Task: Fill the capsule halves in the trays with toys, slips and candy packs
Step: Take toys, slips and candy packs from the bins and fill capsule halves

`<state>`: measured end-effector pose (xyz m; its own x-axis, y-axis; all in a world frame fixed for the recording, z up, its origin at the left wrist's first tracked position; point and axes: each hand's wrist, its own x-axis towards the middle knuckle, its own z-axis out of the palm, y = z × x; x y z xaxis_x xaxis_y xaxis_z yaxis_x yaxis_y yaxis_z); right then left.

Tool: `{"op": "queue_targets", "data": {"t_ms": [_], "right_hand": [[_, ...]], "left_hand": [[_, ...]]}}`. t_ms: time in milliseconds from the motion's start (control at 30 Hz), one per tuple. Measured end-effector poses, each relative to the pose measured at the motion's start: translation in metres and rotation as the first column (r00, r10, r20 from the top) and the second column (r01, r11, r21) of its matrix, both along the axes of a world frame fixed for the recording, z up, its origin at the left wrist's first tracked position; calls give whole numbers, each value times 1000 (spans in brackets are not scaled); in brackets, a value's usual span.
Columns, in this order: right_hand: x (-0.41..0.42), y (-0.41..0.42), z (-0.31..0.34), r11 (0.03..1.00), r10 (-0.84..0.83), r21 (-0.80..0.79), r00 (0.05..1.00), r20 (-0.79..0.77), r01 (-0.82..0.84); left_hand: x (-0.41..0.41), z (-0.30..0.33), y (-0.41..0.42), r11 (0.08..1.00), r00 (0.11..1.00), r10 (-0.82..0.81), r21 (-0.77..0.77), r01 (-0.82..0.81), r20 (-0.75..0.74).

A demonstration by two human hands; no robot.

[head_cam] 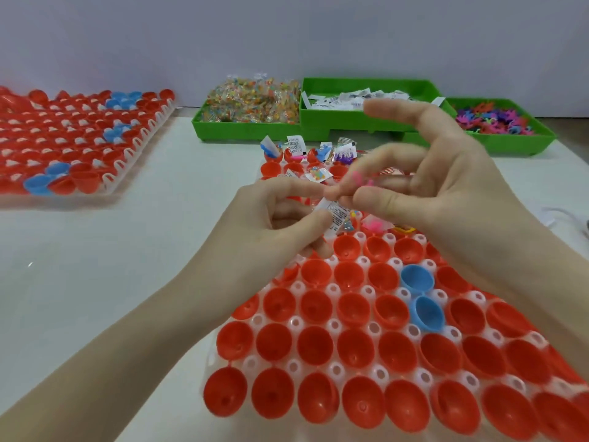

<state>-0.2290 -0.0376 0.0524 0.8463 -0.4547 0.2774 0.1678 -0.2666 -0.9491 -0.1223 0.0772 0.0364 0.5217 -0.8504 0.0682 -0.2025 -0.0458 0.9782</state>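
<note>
My left hand (287, 215) is pinching a printed slip (334, 215) over the near tray (331, 327); my right hand (446, 193) is pinching a pink toy (358, 180). Green bins (350, 122) are sitting at twelve o'clock.

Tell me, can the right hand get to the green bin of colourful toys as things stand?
Probably yes. The toy bin sits open-topped just beyond the right hand, with nothing standing between them. But that hand already pinches a small pink toy, so it would likely need to drop that first.
</note>
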Motion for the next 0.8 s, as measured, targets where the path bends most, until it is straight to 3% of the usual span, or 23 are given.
{"op": "queue_targets", "data": {"t_ms": [267,400,600,800], "right_hand": [[-2,6,7,965,-143,-225,989,-24,134],[-1,9,8,962,-98,-259,995,-22,89],[4,10,3,854,-207,-485,978,19,190],[9,3,6,938,-71,-346,980,-187,2]], "left_hand": [[2,3,5,999,1000,5,-31,-5,-10],[5,4,7,998,998,-10,-58,7,-55],[10,3,12,993,992,-100,-71,94,-83],[18,3,15,991,991,-130,-31,130,5]]}}
